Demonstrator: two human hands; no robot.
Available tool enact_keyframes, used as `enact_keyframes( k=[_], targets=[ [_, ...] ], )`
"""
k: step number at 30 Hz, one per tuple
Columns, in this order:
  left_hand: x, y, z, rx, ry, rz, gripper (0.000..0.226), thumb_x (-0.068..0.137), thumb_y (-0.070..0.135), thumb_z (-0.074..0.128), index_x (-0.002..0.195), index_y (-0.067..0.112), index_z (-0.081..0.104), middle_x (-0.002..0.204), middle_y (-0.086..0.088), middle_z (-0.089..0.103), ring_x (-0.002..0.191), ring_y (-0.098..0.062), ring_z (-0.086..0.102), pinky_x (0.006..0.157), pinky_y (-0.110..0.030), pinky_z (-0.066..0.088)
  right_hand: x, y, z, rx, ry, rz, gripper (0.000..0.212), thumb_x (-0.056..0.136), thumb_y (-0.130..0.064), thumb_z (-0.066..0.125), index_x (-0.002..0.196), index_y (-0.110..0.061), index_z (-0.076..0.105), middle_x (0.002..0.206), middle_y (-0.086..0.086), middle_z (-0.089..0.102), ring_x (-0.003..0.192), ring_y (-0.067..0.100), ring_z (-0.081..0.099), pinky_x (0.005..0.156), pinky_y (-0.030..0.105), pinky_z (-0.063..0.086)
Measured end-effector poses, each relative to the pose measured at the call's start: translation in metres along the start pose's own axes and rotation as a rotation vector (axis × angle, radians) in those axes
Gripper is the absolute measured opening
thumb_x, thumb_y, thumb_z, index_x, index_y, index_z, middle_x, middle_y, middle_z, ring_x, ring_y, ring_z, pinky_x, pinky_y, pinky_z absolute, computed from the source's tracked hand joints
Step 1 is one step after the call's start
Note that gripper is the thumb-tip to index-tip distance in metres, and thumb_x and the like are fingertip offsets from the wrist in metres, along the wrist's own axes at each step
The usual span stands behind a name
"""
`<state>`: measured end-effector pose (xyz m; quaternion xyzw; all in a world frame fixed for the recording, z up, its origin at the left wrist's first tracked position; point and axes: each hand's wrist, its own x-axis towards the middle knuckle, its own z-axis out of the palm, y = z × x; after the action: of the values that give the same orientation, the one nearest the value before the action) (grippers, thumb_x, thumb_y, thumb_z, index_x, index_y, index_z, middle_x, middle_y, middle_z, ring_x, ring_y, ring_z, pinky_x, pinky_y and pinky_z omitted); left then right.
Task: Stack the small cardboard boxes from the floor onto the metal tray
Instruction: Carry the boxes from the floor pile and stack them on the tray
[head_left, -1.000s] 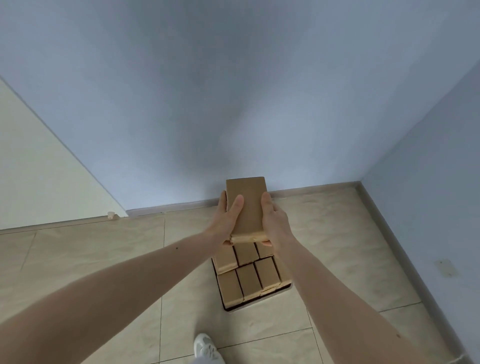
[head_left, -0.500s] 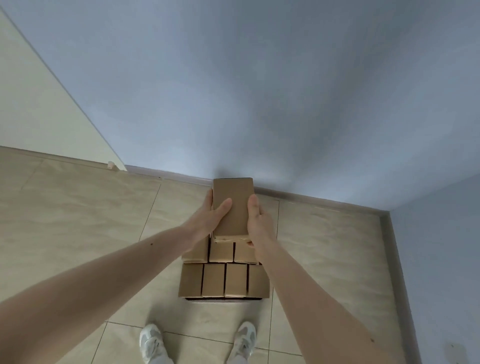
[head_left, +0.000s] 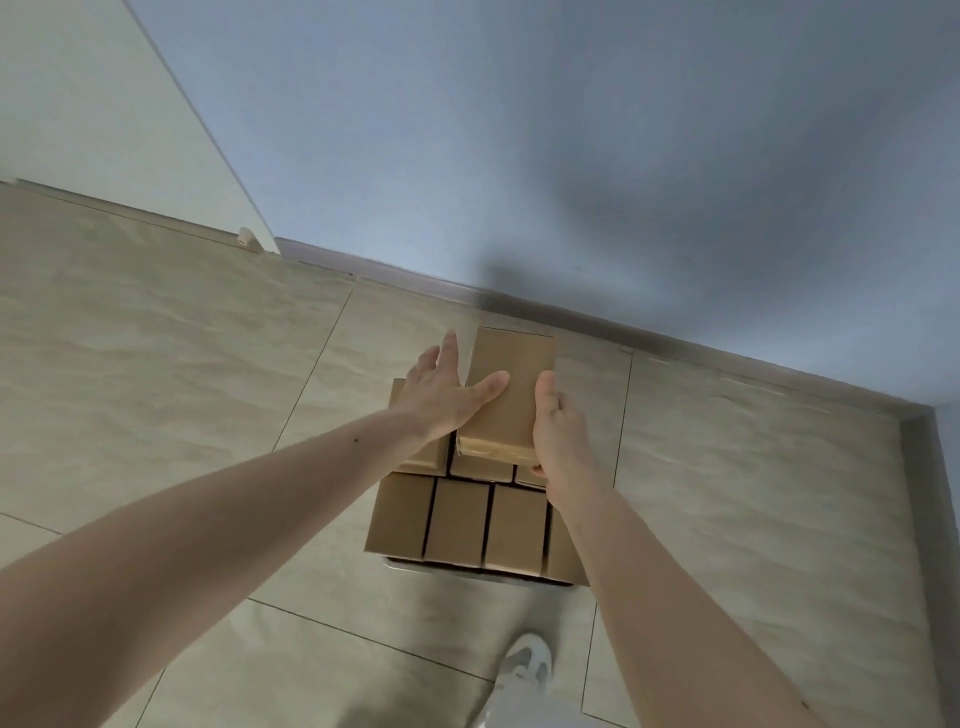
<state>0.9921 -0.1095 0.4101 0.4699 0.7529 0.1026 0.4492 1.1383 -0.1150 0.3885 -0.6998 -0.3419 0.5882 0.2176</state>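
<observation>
1. your left hand (head_left: 441, 395) lies flat with fingers straight, thumb on top of the top box (head_left: 506, 395), palm against its left side.
2. your right hand (head_left: 558, 431) curls round that box's right edge, thumb up along the side, a pinching grip.
3. the top box sits between your two hands, over the far row of the stacked boxes (head_left: 467, 519).
4. just under and nearer you than the grip, four boxes stand side by side.
5. the metal tray (head_left: 441, 570) shows only as a thin rim below that near row, on the tiled floor (head_left: 182, 389).
6. a white shoe (head_left: 524, 667) is well back of your grip.
</observation>
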Motion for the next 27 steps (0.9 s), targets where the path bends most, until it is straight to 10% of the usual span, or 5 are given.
enact_keyframes(
  k=[27],
  targets=[
    [0.124, -0.159, 0.122, 0.494, 0.290, 0.282, 0.074, 0.100, 0.068, 0.018, 0.160, 0.033, -0.007, 0.168, -0.002, -0.013, 0.154, -0.021, -0.014, 0.123, -0.053, -0.009, 0.132, 0.159, 0.070, -0.156, 0.176, -0.361, 0.061, 0.105, -0.056, 0.027, 0.130, -0.011, 0.059, 0.129, 0.011, 0.062, 0.118, 0.030, 0.056, 0.096, 0.036, 0.043]
  ],
)
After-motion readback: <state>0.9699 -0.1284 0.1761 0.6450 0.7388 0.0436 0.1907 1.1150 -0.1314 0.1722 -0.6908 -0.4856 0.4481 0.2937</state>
